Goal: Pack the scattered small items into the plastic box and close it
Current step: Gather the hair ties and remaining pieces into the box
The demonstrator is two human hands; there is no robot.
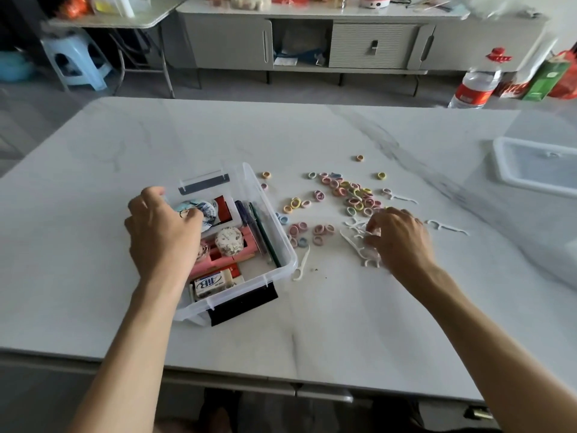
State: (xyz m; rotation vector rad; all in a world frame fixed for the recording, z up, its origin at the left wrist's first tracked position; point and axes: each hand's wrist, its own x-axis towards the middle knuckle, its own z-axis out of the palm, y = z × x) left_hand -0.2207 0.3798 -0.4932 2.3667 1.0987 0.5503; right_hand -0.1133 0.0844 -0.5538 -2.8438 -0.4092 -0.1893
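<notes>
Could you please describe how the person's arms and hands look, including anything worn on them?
Both are uncovered. The left hand and the right hand wear no gloves. The left forearm and the right forearm show no sleeves down to the bottom edge of the picture. No watch or bracelet is visible at either wrist.

1. I've got the box (282, 237) on the table (312, 332), left of centre.
2. Pens (260, 235) lie in it, along its right wall.
3. Hair ties (343, 189) are scattered right of the box.
4. Floss picks (356, 243) lie before the ties, partly under my right hand (401, 240).
5. My left hand (162, 235) is over the box.
6. Lid (537, 167) sits far right.
</notes>
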